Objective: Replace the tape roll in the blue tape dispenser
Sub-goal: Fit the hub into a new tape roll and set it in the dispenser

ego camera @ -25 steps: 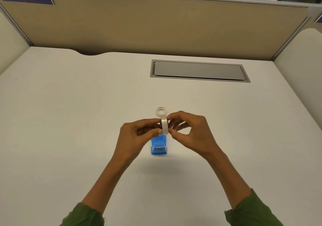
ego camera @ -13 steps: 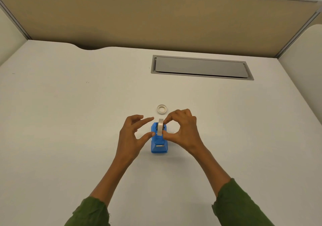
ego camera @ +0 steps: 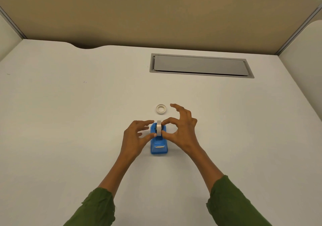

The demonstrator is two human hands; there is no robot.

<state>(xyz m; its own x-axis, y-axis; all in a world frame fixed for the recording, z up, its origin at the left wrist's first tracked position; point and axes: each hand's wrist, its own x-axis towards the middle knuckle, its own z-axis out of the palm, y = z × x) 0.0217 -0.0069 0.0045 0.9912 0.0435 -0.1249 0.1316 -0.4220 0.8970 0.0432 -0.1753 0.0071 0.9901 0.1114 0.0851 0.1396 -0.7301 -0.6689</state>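
The blue tape dispenser (ego camera: 158, 146) stands on the desk in front of me, its cutter end toward me. A whitish tape roll (ego camera: 159, 128) sits upright in its slot. My right hand (ego camera: 183, 131) has its index fingertip and thumb tip on the roll's right side, with the other fingers spread and lifted. My left hand (ego camera: 135, 137) is beside the dispenser's left side with fingers apart. Its thumb tip touches the roll's lower left edge. A thin, nearly empty tape ring (ego camera: 161, 109) lies flat on the desk just beyond the dispenser.
The white desk (ego camera: 69, 121) has a grey cable hatch (ego camera: 200, 65) set into it at the back right. A tan partition wall (ego camera: 156, 16) runs along the far edge, with side panels left and right.
The roll went from being held by both hands above the dispenser down into its slot. My left hand let go and opened; my right hand's outer fingers spread.
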